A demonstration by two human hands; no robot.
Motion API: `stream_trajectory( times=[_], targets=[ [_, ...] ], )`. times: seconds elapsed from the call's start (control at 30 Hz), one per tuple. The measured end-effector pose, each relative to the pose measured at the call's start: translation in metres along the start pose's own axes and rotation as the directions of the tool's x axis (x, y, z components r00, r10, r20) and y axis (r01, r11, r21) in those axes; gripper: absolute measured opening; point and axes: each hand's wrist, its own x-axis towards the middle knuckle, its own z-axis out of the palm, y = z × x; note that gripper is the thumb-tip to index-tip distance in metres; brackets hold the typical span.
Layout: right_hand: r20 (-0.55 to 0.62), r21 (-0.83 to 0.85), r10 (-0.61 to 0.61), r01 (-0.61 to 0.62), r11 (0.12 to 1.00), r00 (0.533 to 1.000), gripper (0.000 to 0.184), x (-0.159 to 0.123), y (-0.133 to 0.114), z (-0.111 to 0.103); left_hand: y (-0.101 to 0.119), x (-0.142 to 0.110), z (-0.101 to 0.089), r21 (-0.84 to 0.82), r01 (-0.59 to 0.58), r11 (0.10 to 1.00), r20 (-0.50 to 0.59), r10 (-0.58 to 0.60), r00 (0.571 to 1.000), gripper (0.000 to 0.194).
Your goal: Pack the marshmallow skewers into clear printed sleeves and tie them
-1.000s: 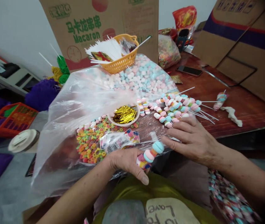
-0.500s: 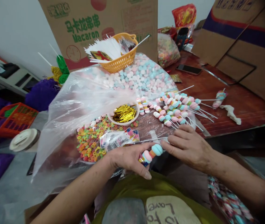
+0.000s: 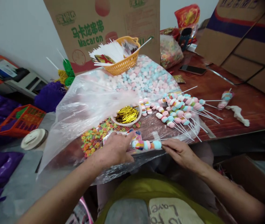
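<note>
A marshmallow skewer (image 3: 156, 145) lies level in front of me, pale blue and pink pieces showing. Its left part sits in a clear wrapper with red, blue and yellow print. My right hand (image 3: 179, 153) pinches the stick at the skewer's right end. Around the left end, my left hand (image 3: 116, 148) has thumb and forefinger apart; whether a fingertip touches the wrapper is hard to see. Printed wrappers (image 3: 136, 134) lie partly under my left hand. Colourful candy rings (image 3: 90, 140) are spread beside it, and a white bowl (image 3: 118, 122) holds gold twist ties (image 3: 127, 114).
Finished-looking skewers (image 3: 179, 109) are heaped at right, sticks pointing toward me. Behind are a bag of loose marshmallows (image 3: 146, 74), a yellow basket (image 3: 123, 63) of white sticks, and a large carton (image 3: 86, 18). A phone (image 3: 193, 69) and a wrapped skewer (image 3: 225, 99) lie on the table.
My left hand has moved left and its thumb has opened away from the skewer. The skewer has turned from tilted to level, and my right hand has closed on its stick end.
</note>
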Motion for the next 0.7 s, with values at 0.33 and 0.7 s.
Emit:
stream_trajectory(
  times=[0.33, 0.7],
  targets=[
    [-0.005, -0.563, -0.522, 0.43, 0.706, 0.853, 0.02, 0.017, -0.026, -0.038, -0.015, 0.006, 0.016, -0.567, -0.103, 0.817, 0.229, 0.277, 0.933, 0.023],
    [0.201, -0.32, -0.155, 0.215, 0.923, 0.967, 0.021, 0.012, -0.033, -0.022, 0.004, 0.009, 0.027, 0.023, 0.032, 0.999, -0.128, -0.029, 0.991, 0.024]
  ],
)
